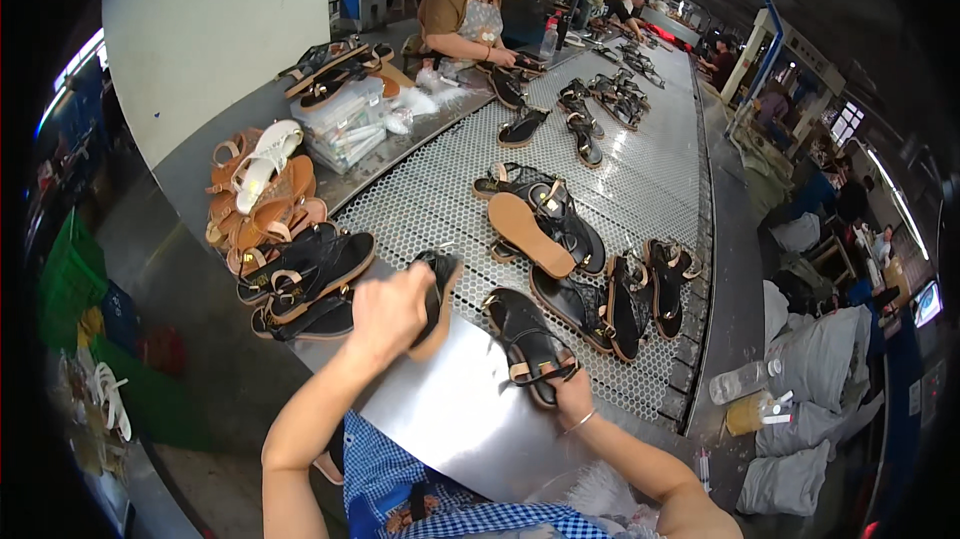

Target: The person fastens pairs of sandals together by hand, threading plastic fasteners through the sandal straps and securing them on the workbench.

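My left hand (pixel 388 313) is closed on a black sandal (pixel 438 301) with a tan sole edge, tilted on its side above the metal plate. With my right hand (pixel 573 395) I grip another black sandal (pixel 522 329) by its heel end, insole facing up and toe pointing away from me. My fingers partly hide its heel. Beyond it, one sandal lies sole up, its tan sole (pixel 530 233) showing, on top of other black sandals (pixel 580 239). Several more black sandals (pixel 625 309) rest on the perforated conveyor to the right.
Black sandals (pixel 310 274) and brown sandals (pixel 285 189) are piled on the left, with a white sandal (pixel 268 161) on top. Behind them stands a clear plastic box (pixel 345 124). A co-worker (pixel 470 14) handles a sandal across the conveyor (pixel 450 174). Bottles (pixel 745 382) stand at right.
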Action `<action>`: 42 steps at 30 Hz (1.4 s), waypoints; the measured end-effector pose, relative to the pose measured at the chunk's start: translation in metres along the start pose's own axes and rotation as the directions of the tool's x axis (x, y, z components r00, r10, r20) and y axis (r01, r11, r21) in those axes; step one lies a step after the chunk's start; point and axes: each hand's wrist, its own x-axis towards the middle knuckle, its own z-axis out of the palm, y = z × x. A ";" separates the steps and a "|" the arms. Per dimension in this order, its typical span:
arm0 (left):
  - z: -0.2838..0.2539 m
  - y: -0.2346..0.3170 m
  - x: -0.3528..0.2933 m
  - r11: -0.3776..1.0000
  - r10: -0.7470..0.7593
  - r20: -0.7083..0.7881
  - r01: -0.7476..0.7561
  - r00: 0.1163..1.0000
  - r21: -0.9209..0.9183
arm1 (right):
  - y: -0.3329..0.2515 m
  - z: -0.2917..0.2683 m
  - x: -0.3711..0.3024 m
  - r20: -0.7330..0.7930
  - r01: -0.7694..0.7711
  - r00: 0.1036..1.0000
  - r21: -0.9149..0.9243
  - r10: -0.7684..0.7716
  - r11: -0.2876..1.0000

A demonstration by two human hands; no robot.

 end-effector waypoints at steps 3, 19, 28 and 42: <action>0.012 0.027 -0.059 0.933 0.211 0.262 -0.274 0.942 0.234 | -0.009 -0.010 -0.012 0.333 -0.357 0.833 -0.285 0.441 0.889; 0.101 0.228 -0.201 0.793 0.580 0.542 -0.268 0.609 -0.547 | -0.036 -0.086 -0.069 0.359 0.374 0.914 -0.926 0.190 -0.049; 0.111 0.240 -0.228 0.788 0.588 0.469 -0.335 0.659 -0.517 | -0.035 -0.106 -0.079 0.435 0.207 0.869 -0.754 0.238 0.623; -0.009 0.070 -0.144 0.713 -0.427 -0.017 0.325 0.904 -0.622 | -0.073 0.045 -0.013 0.748 0.668 0.663 -0.570 -0.035 0.479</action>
